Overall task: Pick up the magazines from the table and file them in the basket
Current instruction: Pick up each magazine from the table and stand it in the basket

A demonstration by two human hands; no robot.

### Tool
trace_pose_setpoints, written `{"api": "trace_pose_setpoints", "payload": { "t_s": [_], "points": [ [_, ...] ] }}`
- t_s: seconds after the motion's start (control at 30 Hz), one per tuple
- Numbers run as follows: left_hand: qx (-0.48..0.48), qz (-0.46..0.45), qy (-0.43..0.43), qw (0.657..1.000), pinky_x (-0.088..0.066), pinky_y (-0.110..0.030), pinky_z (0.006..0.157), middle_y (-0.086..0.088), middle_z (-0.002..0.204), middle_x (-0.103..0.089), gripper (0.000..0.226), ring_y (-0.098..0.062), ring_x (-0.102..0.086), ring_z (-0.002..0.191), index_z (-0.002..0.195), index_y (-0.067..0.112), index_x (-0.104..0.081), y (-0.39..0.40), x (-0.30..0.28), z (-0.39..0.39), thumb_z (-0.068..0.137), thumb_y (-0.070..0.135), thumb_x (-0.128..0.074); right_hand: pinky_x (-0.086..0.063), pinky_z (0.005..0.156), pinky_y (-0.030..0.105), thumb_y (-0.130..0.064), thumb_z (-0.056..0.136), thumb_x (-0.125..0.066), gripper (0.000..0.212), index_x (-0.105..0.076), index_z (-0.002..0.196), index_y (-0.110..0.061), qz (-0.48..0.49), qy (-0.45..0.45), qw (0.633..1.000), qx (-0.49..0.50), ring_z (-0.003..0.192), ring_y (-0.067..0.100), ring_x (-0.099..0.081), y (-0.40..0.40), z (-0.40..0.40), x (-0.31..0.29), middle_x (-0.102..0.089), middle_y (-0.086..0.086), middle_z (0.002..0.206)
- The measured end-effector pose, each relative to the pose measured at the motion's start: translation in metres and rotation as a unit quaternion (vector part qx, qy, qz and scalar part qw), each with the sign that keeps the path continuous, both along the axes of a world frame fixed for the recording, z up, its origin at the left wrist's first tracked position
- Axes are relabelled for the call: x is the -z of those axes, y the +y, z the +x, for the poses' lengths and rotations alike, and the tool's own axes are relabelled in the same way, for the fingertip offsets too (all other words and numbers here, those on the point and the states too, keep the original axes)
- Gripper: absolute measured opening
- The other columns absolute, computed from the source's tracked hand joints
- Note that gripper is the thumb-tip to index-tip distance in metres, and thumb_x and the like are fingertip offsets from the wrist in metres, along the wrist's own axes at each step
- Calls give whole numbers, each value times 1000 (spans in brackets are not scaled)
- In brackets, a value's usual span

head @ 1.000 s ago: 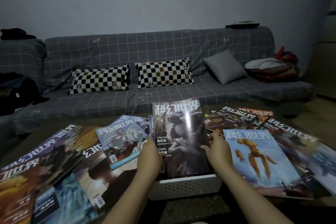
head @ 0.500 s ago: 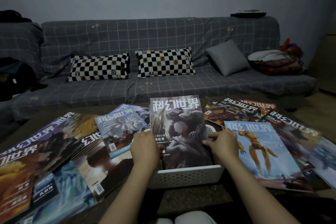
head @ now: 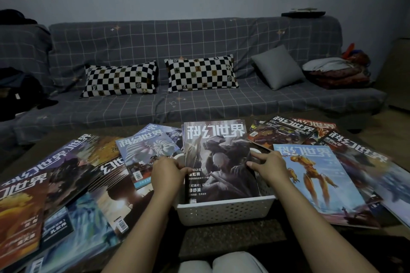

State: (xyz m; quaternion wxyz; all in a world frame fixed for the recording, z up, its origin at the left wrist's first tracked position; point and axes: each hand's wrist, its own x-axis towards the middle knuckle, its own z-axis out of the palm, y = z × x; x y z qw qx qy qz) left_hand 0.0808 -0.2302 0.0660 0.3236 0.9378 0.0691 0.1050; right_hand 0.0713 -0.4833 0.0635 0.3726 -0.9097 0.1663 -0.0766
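A white perforated basket (head: pixel 224 211) stands at the table's near edge, in the middle. A grey-covered magazine (head: pixel 218 157) stands upright in it, with more magazines behind it. My left hand (head: pixel 167 173) grips the magazine's left edge. At its right edge my right hand (head: pixel 269 167) pinches it, index finger stretched along the cover. A blue magazine with an orange robot (head: pixel 315 182) lies just right of the basket. A blue magazine with a white flower (head: pixel 146 150) lies to its left.
Several more magazines are spread over the table on the left (head: pixel 55 195) and the right (head: pixel 359 157), some overlapping. A grey checked sofa (head: pixel 199 104) with checkered pillows (head: pixel 121 78) stands behind the table. My knees (head: pixel 221 264) show at the bottom edge.
The grey magazine has sunk lower into the basket with both hands still on its edges. The camera tilted, so the sofa sits lower in view.
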Motion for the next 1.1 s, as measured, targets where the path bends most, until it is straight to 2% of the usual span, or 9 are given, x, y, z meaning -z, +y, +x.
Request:
{"api": "trace_pose_setpoints", "payload": {
  "t_s": [0.1, 0.3, 0.43, 0.57, 0.63, 0.73, 0.87, 1.0, 1.1],
  "points": [
    [-5, 11, -4, 1000, -50, -30, 71, -3, 78, -73, 20, -23, -63, 88, 73, 19, -77, -1, -2, 0, 75, 38, -76, -39, 103, 37, -33, 85, -65, 42, -57, 126, -29, -7, 18, 1000, -20, 123, 33, -44, -1, 2, 0, -35, 14, 139],
    [-2, 44, -27, 999, -50, -37, 84, -3, 82, -73, 21, -24, -63, 88, 80, 21, -78, 0, 1, 1, 77, 41, -73, -29, 108, 35, -35, 89, -57, 50, -41, 136, -39, -10, 55, 997, -46, 130, 34, -34, -2, 7, 0, -24, 15, 143],
    [-2, 129, -38, 991, -45, -35, 87, -1, 86, -72, 23, -22, -61, 94, 83, 24, -78, -3, 1, 0, 79, 45, -69, -31, 108, 38, -39, 87, -60, 54, -39, 136, -42, -31, 63, 997, -38, 131, 35, -32, -2, 7, 2, -23, 14, 145],
    [-5, 120, -26, 992, -47, -37, 87, -1, 90, -72, 26, -22, -61, 94, 88, 25, -78, -3, -1, -3, 80, 47, -67, -37, 101, 39, -45, 81, -65, 57, -43, 134, -42, -45, 44, 998, -18, 127, 32, -35, 1, 1, 1, -30, 10, 139],
    [1, 80, -26, 996, -49, -38, 87, -3, 98, -70, 29, -23, -60, 96, 95, 24, -77, -1, 0, -6, 82, 48, -65, -37, 96, 37, -49, 81, -63, 56, -45, 133, -41, -78, 22, 997, -3, 123, 28, -35, 5, -5, -1, -35, 6, 133],
    [23, -49, -43, 998, -53, -36, 82, -4, 105, -66, 32, -20, -62, 94, 107, 18, -72, 2, 0, -12, 86, 41, -63, -31, 94, 37, -51, 82, -60, 56, -47, 134, -35, -137, -36, 990, 19, 118, 26, -33, 17, -14, -6, -41, 2, 130],
    [43, -178, -76, 980, -43, -19, 58, 5, 85, -71, 20, 1, -59, 72, 97, 16, -73, 10, -10, -18, 91, 28, -58, -26, 103, 41, -49, 84, -58, 67, -35, 142, -24, -164, -95, 982, 10, 129, 26, -24, 47, -21, -14, -34, 2, 143],
    [26, -218, -79, 972, -42, -21, 56, 11, 71, -66, 21, -2, -59, 68, 78, 26, -69, 32, -22, -18, 93, 28, -54, -22, 110, 39, -40, 85, -61, 64, -37, 141, -21, -86, -157, 982, -64, 134, 20, -21, 91, -17, -30, -34, -2, 147],
    [9, -241, -53, 969, -52, -32, 71, 7, 76, -67, 22, -13, -63, 77, 77, 27, -65, 51, -25, -10, 94, 29, -52, -28, 107, 32, -34, 86, -62, 53, -48, 135, -17, -17, -179, 971, -157, 129, 17, -35, 124, -4, -40, -48, 1, 138]
  ]
}}
